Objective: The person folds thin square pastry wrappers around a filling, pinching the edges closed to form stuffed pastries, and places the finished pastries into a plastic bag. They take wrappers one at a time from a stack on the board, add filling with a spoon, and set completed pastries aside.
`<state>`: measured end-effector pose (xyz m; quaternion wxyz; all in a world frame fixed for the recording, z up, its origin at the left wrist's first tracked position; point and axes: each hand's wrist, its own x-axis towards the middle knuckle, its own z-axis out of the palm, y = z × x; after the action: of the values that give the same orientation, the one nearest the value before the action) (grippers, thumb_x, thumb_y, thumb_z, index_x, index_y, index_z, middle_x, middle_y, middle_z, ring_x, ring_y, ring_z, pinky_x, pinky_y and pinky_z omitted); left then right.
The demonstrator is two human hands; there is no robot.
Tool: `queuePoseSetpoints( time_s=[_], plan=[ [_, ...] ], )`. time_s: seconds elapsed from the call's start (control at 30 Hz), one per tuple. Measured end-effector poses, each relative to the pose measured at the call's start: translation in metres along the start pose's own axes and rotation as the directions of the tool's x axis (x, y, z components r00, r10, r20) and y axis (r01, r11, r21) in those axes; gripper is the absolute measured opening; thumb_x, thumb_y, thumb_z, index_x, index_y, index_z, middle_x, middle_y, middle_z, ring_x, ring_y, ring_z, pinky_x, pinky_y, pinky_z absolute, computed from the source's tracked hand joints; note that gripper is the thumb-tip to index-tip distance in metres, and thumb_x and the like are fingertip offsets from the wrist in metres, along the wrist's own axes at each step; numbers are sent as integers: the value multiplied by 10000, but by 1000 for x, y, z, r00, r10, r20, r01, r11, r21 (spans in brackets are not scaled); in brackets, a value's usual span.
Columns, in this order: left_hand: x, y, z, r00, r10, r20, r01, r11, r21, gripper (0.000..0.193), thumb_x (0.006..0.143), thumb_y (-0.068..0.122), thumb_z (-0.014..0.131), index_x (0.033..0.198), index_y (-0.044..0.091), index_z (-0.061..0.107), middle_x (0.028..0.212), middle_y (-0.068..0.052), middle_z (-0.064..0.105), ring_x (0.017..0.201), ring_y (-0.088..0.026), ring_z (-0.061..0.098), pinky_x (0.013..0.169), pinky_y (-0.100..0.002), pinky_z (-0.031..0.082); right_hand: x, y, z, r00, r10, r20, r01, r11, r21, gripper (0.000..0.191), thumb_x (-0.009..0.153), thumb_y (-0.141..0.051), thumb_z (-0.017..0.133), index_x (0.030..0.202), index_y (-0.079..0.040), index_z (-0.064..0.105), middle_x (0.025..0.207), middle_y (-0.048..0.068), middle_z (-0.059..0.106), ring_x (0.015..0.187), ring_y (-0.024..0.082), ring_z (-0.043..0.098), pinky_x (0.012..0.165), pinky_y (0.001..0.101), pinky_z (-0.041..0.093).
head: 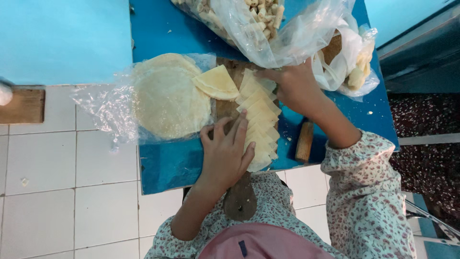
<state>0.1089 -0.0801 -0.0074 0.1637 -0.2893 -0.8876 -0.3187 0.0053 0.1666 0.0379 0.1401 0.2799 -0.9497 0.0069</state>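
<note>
My left hand (225, 151) lies flat, fingers apart, against the left side of a row of pale cut dough strips (261, 122) on a wooden cutting board (225, 108). My right hand (293, 86) rests on the far end of the same row, fingers bent over the strips. A folded wedge of thin dough (216, 82) lies beside the strips. A stack of round flat dough sheets (165, 98) sits on clear plastic to the left. The board's handle (239, 199) points toward my body.
A low blue table (163, 165) carries everything. Clear plastic bags (268, 26) hold several small rolled pieces at the far side. A wooden knife handle (304, 141) lies right of the strips. White tiled floor (72, 192) spreads to the left, a wooden block (21, 105) at the far left.
</note>
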Motion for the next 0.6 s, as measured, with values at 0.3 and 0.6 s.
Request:
queuePoseSetpoints(
  time_s=[0.3,0.6],
  plan=[
    [-8,9,-7,1000,-5,-9,5,1000,-6,578,952,302,629,1429,3,496,1513,-99,555,1266,-324,485,1025,-560,321,-11,-20,-7,996,-31,-82,1,940,-342,668,756,-79,730,1405,-231,682,1350,153,588,1288,384,501,1022,609,348],
    [0,37,-12,999,19,-35,-19,1000,7,549,929,279,638,1396,21,508,1488,-160,518,1292,-326,489,1047,-571,318,-90,39,-79,802,544,-246,-573,817,-62,273,948,-203,757,1125,-75,594,948,207,683,778,438,668,653,517,506]
  ],
)
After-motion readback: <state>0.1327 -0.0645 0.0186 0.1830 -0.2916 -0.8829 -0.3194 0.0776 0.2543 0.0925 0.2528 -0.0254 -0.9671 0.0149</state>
